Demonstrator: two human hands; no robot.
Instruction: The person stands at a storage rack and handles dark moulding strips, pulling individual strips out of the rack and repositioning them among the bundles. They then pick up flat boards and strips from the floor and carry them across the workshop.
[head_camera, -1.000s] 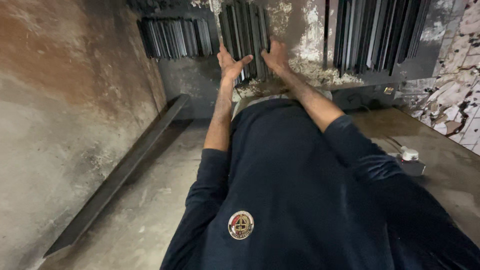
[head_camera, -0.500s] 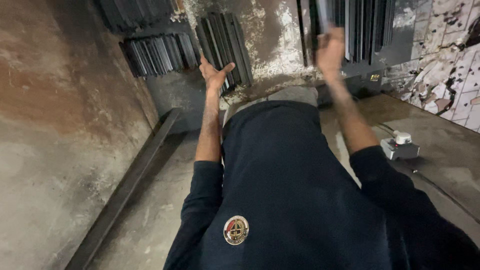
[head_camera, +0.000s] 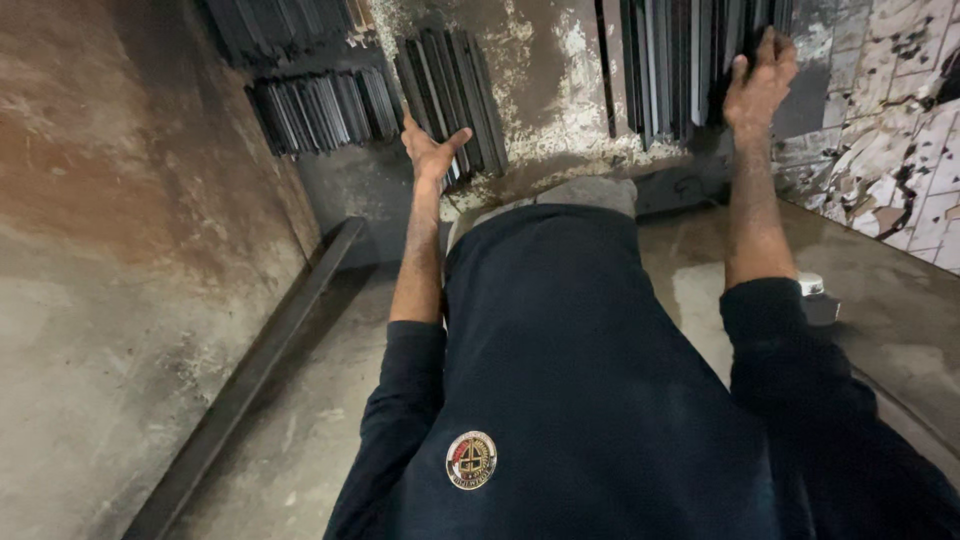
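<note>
My left hand (head_camera: 432, 150) is open, thumb spread, its palm resting against the edge of a middle stack of dark metal strips (head_camera: 455, 85) that stand on end. My right hand (head_camera: 760, 85) reaches farther right, to a bigger stack of dark metal strips (head_camera: 680, 60). Its fingers curl around the edge of one strip there. Both forearms are bare below pushed-up navy sleeves. My navy sweatshirt (head_camera: 580, 380), with a round badge, fills the lower middle of the view.
A long steel bar (head_camera: 250, 370) lies along the concrete floor at the left, beside a stained wall. More bundles of dark strips (head_camera: 320, 110) stand at the upper left. Cracked tiling (head_camera: 890, 150) covers the right. A small white-capped object (head_camera: 815, 295) sits by my right sleeve.
My right hand has left the middle stack and moved right to the bigger stack. My left hand stays at the middle stack, opened wider.
</note>
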